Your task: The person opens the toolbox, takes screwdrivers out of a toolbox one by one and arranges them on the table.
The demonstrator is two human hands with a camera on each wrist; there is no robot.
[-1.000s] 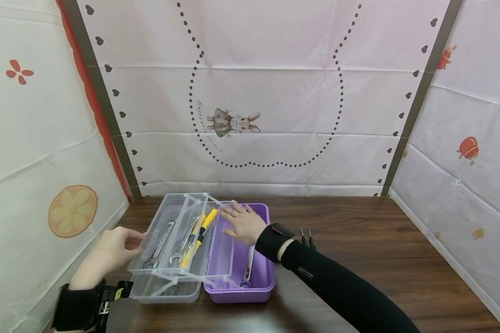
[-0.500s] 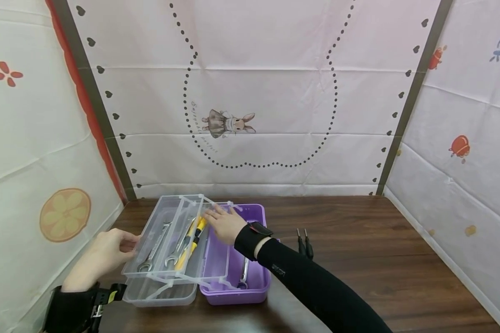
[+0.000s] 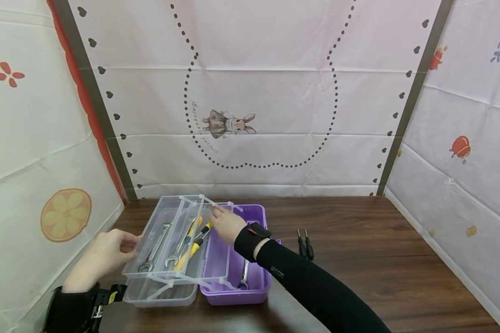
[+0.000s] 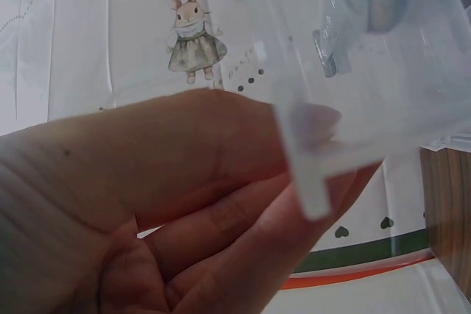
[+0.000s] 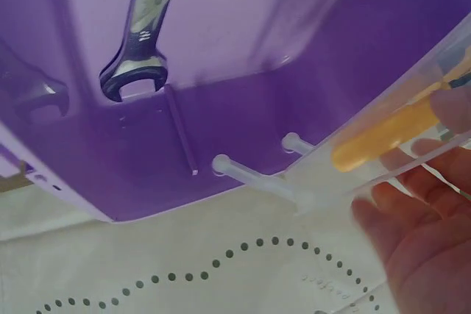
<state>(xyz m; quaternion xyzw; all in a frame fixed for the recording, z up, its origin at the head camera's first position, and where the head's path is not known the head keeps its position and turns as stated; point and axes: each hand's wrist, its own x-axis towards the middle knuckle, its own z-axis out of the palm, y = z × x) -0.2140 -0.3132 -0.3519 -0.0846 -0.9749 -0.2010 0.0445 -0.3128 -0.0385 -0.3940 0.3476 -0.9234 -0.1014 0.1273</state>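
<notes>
Tray (image 3: 166,210) pinched at its left wall, right hand (image 3: 227,225) bent down at its far right side

From the head view I see the left hand (image 3: 104,256) reaching in low from the left, wrist arched, thumb and fingers closed together on the tray's edge. The right arm, in a black sleeve (image 3: 312,289), slants across the table (image 3: 371,286) with the back of its hand uppermost. Those fingers dip by the yellow-handled tools (image 3: 187,255), and their tips are lost to me. Wrenches (image 3: 155,252) lie alongside, softened by the clear plastic. The tray sits raised above a lower tray (image 3: 162,301) and partly over the purple box (image 3: 235,299), where the right forearm covers part of another wrench (image 3: 244,273). Two black-handled tools (image 3: 309,249) rest on the table to the right.

Left wrist view: the hand pinches the tray's corner, one fingertip showing hazily through the wall, the others outside it. The tray runs out of sight, and its contents are a blur.

Right wrist view: the hand is cut off at the right edge, its fingers partly curled and partly seen through plastic. A fingertip overlaps the yellow handle (image 5: 386,137); whether it is actually gripped, I cannot tell. The purple box fills much of this side, its wrench cropped at the top.
</notes>
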